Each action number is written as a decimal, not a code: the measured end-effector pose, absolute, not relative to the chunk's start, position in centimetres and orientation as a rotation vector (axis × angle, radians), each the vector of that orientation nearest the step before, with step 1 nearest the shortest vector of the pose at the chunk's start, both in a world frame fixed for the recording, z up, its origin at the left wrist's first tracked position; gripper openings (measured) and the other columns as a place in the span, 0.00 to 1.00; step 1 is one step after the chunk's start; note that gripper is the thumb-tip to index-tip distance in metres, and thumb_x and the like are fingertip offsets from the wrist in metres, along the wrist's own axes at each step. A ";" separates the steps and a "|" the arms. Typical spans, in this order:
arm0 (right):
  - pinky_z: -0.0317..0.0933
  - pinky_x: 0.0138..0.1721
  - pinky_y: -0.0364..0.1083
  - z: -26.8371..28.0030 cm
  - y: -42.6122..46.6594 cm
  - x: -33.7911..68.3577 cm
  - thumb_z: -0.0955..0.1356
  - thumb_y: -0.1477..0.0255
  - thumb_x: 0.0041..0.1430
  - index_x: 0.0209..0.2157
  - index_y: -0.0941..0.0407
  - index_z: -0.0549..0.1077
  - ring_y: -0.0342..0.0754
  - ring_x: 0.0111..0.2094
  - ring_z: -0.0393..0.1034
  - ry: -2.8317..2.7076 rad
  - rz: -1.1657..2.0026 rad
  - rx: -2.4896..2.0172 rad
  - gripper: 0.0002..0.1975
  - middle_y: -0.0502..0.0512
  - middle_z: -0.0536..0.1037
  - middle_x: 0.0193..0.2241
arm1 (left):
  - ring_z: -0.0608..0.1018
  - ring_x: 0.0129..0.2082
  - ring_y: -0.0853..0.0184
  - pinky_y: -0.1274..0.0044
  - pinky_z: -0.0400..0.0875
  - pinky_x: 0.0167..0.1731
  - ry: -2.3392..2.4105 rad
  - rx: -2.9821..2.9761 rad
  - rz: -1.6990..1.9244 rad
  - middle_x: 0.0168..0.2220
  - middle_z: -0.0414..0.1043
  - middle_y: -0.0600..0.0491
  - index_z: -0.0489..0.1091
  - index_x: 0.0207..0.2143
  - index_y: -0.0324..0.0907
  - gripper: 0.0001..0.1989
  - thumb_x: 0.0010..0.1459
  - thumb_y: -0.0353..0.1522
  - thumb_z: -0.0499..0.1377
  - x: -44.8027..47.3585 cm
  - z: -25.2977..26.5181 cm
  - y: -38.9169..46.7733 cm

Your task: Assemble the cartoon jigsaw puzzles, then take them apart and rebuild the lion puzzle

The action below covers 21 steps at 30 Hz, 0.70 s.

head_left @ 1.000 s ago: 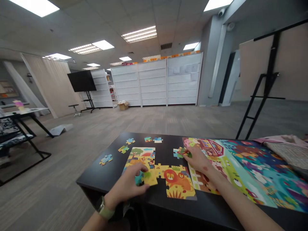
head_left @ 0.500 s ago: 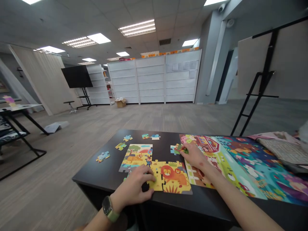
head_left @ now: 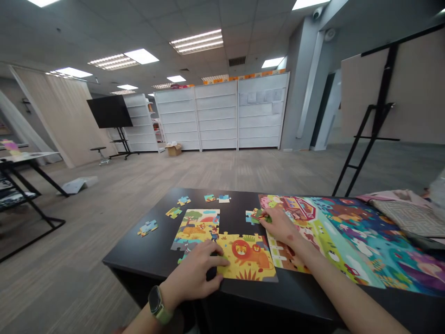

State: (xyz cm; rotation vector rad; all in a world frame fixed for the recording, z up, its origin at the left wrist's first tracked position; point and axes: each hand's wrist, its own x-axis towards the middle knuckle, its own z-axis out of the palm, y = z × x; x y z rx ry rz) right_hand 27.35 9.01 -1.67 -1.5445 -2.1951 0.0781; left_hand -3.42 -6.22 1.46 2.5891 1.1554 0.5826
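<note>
Two hands at a half-built lion puzzle

The left hand [head_left: 198,273] pressed flat on the lion puzzle [head_left: 222,246] near the worktop [head_left: 146,260] edge; the right hand [head_left: 280,226] pinched a loose piece [head_left: 259,215]. Uneven pressing might split the joints.

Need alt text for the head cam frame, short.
A person's left hand presses on the edge of a part-built lion jigsaw on a black table, while the right hand pinches a loose piece beside a colourful picture sheet. More loose pieces lie behind.
</note>
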 end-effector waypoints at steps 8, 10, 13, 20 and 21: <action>0.61 0.46 0.52 -2.9 10.3 27.9 0.64 0.64 0.59 0.37 0.55 0.77 0.58 0.44 0.73 -2.207 0.059 -1.469 0.13 0.59 0.81 0.39 | 0.74 0.51 0.57 0.69 0.66 0.54 1.672 2.348 0.896 0.48 0.74 0.48 0.75 0.46 0.47 0.11 0.62 0.34 0.58 -9.2 1.0 -1.1; 0.61 0.46 0.52 -3.2 10.6 28.0 0.64 0.63 0.59 0.37 0.55 0.77 0.59 0.45 0.73 -2.197 0.046 -1.463 0.13 0.59 0.81 0.39 | 0.73 0.53 0.56 0.68 0.65 0.56 2.006 2.174 0.930 0.50 0.74 0.47 0.74 0.47 0.45 0.12 0.62 0.32 0.57 -12.4 0.8 1.2; 0.62 0.46 0.53 -3.5 10.7 28.2 0.64 0.62 0.59 0.38 0.54 0.76 0.60 0.45 0.73 -2.187 0.031 -1.482 0.14 0.59 0.81 0.40 | 0.73 0.54 0.50 0.63 0.64 0.54 2.183 2.044 0.906 0.51 0.75 0.42 0.71 0.52 0.41 0.18 0.58 0.31 0.60 -16.2 0.3 4.0; 0.62 0.47 0.54 -3.3 10.6 28.1 0.62 0.61 0.60 0.39 0.55 0.76 0.60 0.44 0.72 -2.196 0.043 -1.508 0.16 0.60 0.80 0.41 | 0.77 0.47 0.53 0.69 0.68 0.47 2.195 1.930 0.869 0.44 0.78 0.45 0.75 0.47 0.43 0.17 0.53 0.34 0.66 -18.5 -1.7 6.5; 0.62 0.47 0.54 -3.3 10.7 28.1 0.62 0.61 0.60 0.39 0.55 0.76 0.60 0.45 0.72 -2.197 0.044 -1.507 0.16 0.60 0.80 0.41 | 0.77 0.47 0.54 0.69 0.68 0.47 2.183 1.919 0.886 0.44 0.78 0.45 0.75 0.46 0.43 0.18 0.52 0.34 0.66 -18.6 -1.9 6.5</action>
